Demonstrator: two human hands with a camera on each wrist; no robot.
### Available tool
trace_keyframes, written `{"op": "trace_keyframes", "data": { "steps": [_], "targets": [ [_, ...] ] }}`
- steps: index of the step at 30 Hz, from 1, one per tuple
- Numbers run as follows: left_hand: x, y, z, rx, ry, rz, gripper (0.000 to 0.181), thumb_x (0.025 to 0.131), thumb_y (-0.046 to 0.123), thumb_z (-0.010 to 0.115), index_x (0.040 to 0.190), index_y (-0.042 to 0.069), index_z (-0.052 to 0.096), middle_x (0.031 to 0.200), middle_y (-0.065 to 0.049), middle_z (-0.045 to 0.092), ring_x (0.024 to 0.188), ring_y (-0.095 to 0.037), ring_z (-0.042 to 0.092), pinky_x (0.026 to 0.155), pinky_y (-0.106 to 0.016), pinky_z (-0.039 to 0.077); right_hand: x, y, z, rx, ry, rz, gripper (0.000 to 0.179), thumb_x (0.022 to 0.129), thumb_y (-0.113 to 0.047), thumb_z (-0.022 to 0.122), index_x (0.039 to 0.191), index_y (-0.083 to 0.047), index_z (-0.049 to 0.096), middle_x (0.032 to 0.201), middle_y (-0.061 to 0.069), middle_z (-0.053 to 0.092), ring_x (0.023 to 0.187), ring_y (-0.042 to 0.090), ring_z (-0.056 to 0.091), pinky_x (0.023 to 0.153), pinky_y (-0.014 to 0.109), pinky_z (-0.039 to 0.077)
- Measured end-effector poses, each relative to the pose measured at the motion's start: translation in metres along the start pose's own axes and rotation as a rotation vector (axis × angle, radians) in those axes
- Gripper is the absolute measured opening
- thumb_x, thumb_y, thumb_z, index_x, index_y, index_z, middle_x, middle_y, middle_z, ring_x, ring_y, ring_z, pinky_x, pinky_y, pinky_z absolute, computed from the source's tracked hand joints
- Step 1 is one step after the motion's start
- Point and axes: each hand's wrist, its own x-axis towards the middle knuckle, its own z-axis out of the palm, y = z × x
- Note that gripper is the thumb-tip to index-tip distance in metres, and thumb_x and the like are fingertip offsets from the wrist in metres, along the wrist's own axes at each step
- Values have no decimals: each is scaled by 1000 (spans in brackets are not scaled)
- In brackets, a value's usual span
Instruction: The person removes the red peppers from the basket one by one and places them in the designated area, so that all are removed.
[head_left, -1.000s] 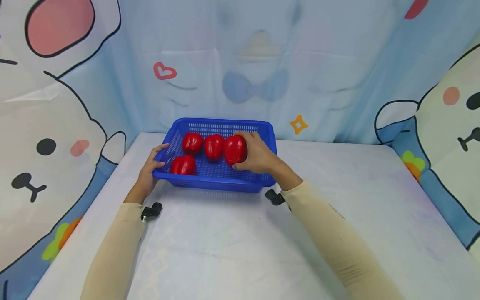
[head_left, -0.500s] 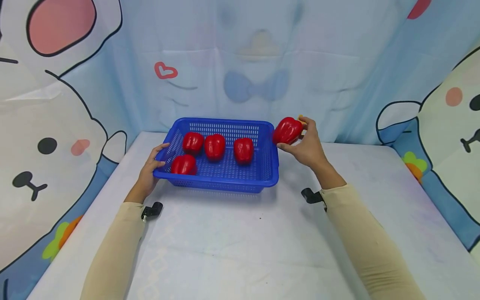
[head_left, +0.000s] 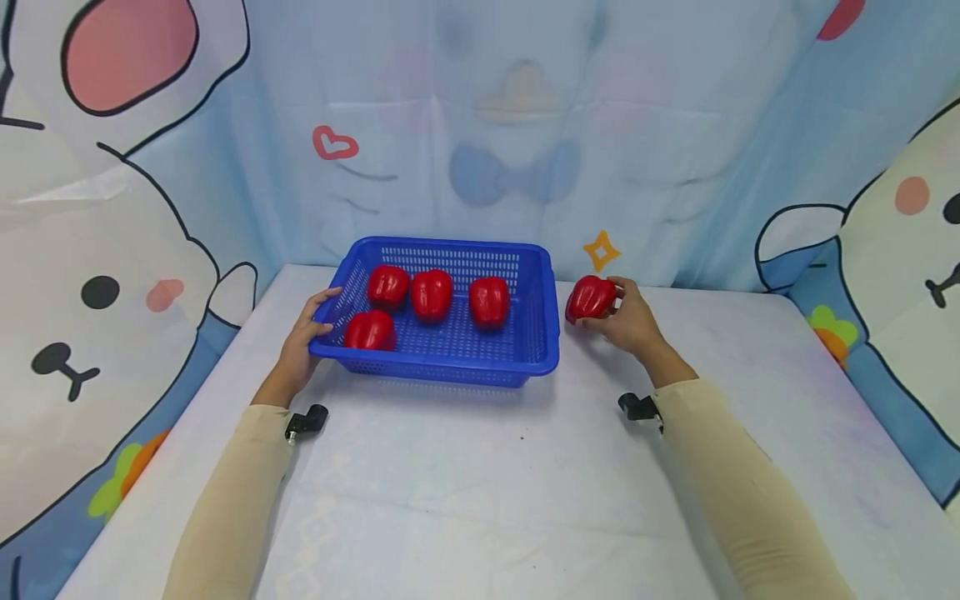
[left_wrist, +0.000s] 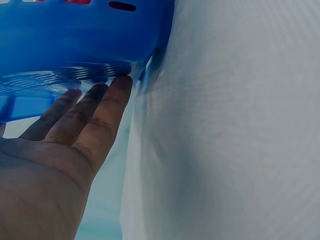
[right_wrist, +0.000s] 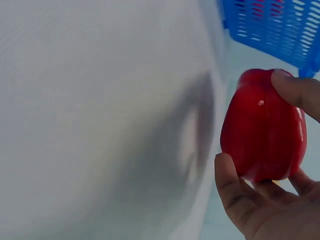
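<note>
A red bell pepper (head_left: 590,299) is in my right hand (head_left: 633,321), just beyond the right end of the blue plastic basket (head_left: 442,369). In the right wrist view the thumb lies on one side of the pepper (right_wrist: 265,125) and the fingers on the other, close over the table. My left hand (head_left: 300,346) rests against the basket's left end, touching its rim. The left wrist view shows its fingers (left_wrist: 102,117) straight along the outer wall. Inside the basket lie several more red bell peppers (head_left: 489,302), mostly toward the left.
A white cloth covers the table (head_left: 450,483) under the basket. Behind stands a light blue curtain (head_left: 645,125) with cartoon prints, close past the table's back edge. Each sleeve has a small black camera (head_left: 306,421) at the wrist.
My right hand has lifted one bell pepper out of the basket, carried it right over the rim and lowered it toward the table. The left hand has stayed at the basket's left end.
</note>
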Motion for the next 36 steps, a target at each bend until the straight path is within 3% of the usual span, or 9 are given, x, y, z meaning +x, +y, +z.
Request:
{"op": "trace_keyframes", "data": {
  "steps": [4,11,18,24,31,36],
  "targets": [
    [1,-1,2,4,-5,4,65,91,14,33,153,35,27,166,-6,6,150,-38,14,119,-60,21,2,8,3,-3,-52,11,102,82,-14,77,157,-7,8,159,26,21,141,49,32,108,59,38],
    [1,1,2,10,1,5,66,91,14,34,152,37,27,166,-5,6,149,-38,15,118,-60,22,4,9,5,-23,-59,-17,104,81,-12,77,157,-6,6,158,27,22,141,49,30,109,59,37],
    [2,1,2,-1,-1,7,66,91,14,34,153,36,27,166,-5,5,150,-37,15,118,-60,22,2,1,3,-129,-78,-31,104,82,-16,76,157,-5,6,157,29,24,142,50,27,108,61,37],
    [1,0,1,5,2,5,67,91,14,34,153,36,26,166,-5,6,150,-37,15,118,-60,23,-2,-12,-4,-226,-80,-27,101,85,-23,73,157,-4,5,155,33,24,140,53,29,106,63,38],
    [2,-1,0,3,4,8,67,90,13,34,153,35,27,166,-6,7,149,-38,16,118,-60,23,-15,-41,-10,-397,19,-22,91,87,-34,66,156,-2,15,147,35,35,132,56,36,106,71,30],
    [1,-1,0,1,7,9,66,90,13,34,153,35,27,166,-7,7,149,-38,16,118,-60,23,-25,-70,-6,-291,-14,-144,93,86,-32,70,157,-7,15,155,30,29,142,51,29,106,69,33]
  ]
}}
